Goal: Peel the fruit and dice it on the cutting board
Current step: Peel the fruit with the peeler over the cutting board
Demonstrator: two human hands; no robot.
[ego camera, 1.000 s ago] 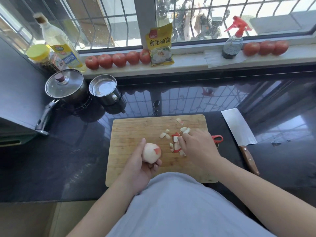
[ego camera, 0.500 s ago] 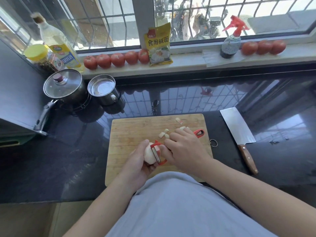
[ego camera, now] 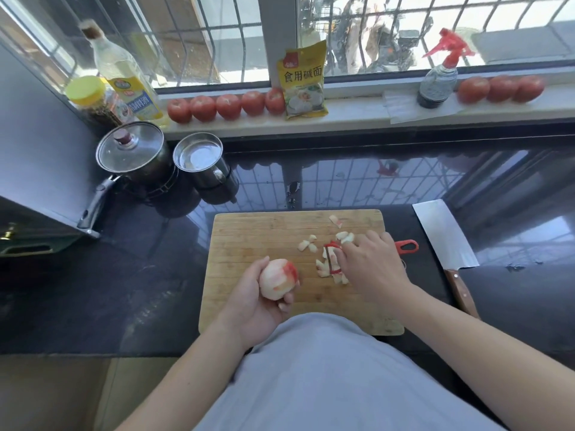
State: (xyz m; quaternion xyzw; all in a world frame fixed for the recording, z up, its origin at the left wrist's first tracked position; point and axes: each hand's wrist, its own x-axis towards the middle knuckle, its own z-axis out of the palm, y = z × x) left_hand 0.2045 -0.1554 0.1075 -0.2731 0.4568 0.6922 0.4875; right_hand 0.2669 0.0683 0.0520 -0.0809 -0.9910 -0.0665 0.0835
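Observation:
My left hand [ego camera: 255, 301] grips a mostly peeled pale fruit [ego camera: 278, 282] with a patch of red skin left on its right side, held just above the wooden cutting board [ego camera: 255, 241]. To its right, my right hand [ego camera: 371, 269] holds a red peeler [ego camera: 404, 245] low over the board, its blade end among several peel scraps [ego camera: 329, 262]. The peeler's red handle loop sticks out past the board's right edge.
A cleaver [ego camera: 445, 237] with a wooden handle lies on the black counter right of the board. A lidded pot [ego camera: 130, 150] and a steel cup [ego camera: 199, 157] stand at the back left. Tomatoes [ego camera: 227, 105], a yellow packet [ego camera: 303, 80], bottles and a spray bottle [ego camera: 437, 79] line the windowsill.
Half a second ago the peeler blade was on the fruit. My right hand has since drawn the peeler away to the right, down among the scraps, and the fruit now shows bare.

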